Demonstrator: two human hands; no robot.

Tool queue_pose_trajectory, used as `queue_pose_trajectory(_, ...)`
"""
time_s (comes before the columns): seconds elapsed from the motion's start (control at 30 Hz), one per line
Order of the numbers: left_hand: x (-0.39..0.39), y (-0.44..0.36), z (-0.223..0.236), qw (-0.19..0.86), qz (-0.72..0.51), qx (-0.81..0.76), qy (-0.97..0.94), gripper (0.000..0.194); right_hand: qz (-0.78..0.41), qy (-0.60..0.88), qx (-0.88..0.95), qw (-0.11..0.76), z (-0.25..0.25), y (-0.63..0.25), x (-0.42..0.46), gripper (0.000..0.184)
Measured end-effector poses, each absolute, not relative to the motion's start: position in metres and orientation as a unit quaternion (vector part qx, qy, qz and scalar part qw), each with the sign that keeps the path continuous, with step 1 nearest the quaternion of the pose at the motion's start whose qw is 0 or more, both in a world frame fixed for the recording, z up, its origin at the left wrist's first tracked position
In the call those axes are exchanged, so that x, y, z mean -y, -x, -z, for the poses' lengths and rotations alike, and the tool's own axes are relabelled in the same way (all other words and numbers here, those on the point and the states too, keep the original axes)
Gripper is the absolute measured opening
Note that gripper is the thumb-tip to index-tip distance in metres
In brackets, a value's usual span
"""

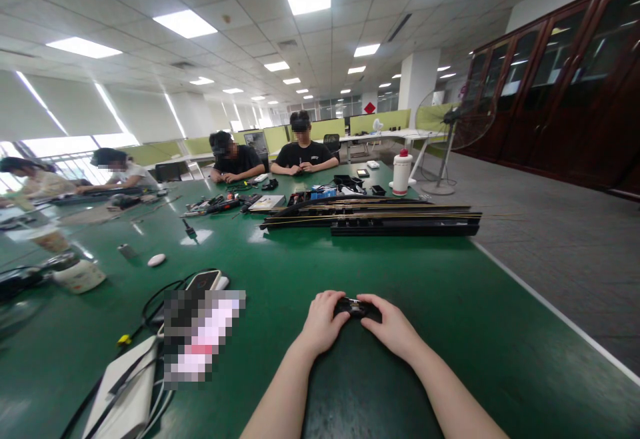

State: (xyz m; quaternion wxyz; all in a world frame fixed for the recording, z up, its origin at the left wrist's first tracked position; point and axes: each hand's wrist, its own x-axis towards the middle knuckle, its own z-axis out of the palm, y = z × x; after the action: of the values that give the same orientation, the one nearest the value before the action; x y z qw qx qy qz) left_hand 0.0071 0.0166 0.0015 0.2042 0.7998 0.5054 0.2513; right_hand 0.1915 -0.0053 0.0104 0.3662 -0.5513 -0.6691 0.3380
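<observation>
Low over the green table, a small dark object with a shiny metallic patch in its middle spans the gap between my hands. My left hand has its fingers curled round the object's left end, thumb at the near side. Gripping the right end is my right hand, also with the thumb in front. The fingers cover both ends, so I cannot tell its exact kind. To the left of my left hand lie a dark phone, a blurred-out pinkish sheet or screen and black cables.
Long black rails lie across the table beyond my hands. A white bottle with a red cap stands behind them. At left are a white box, a white oval piece and a cup. Several people sit around the table.
</observation>
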Motion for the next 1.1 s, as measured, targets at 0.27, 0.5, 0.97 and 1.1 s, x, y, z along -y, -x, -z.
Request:
queue_pose_trajectory(0.27,-0.0184,-0.0054,0.0017,0.208,-0.25,-0.504,-0.8,0.039,-0.337,0.555,0.665,0.37,-0.0109,-0.1915,0.0054,0.044)
queue_pose_trajectory(0.5,-0.0186,-0.0053,0.0032,0.211,-0.253,-0.504,-0.798,0.042,-0.333,0.56,0.664,0.367,-0.0124,-0.1909,0.0062,0.044)
queue_pose_trajectory(0.97,-0.0185,-0.0057,0.0026,0.21,-0.265,-0.5,-0.797,0.041,-0.329,0.559,0.671,0.359,-0.0127,-0.1904,0.0059,0.042)
queue_pose_trajectory(1.1,-0.0174,-0.006,0.0001,0.215,-0.27,-0.491,-0.8,0.038,-0.328,0.554,0.674,0.363,-0.0134,-0.1902,0.007,0.04)
